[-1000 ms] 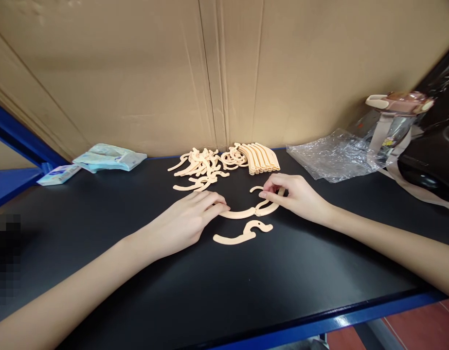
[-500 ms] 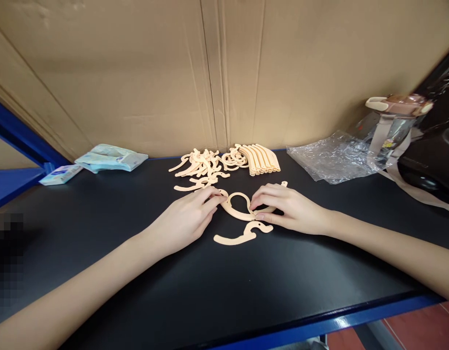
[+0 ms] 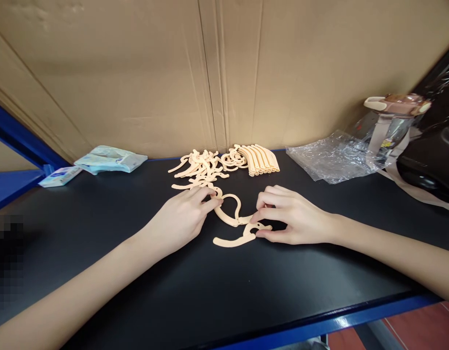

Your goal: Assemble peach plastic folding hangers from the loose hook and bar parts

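Observation:
My left hand (image 3: 188, 211) pinches the left end of a beige plastic folding hanger (image 3: 226, 216), made of curved pieces with an arched loop above; its fingertips cover part of that end. Just in front lies a second curved hanger arm (image 3: 231, 241) with a hooked, holed end. My right hand (image 3: 288, 214) has its thumb and forefinger on either side of that arm's hooked end, touching it, while its other fingers curl. The forefinger also hides the right end of the folding hanger.
Behind are a heap of loose hanger arms (image 3: 200, 165), several rings (image 3: 233, 158) and a row of curved tubular pieces (image 3: 262, 159). Wipes packs (image 3: 111, 159) lie left; a clear plastic bag (image 3: 330, 155) and strapped bottle (image 3: 397, 114) stand right. Cardboard (image 3: 136, 73) rises behind the black table (image 3: 166, 296).
The folding hanger has shifted slightly left and toward me with my left hand. My right hand has left its joint and come nearer, down to the loose hanger arm.

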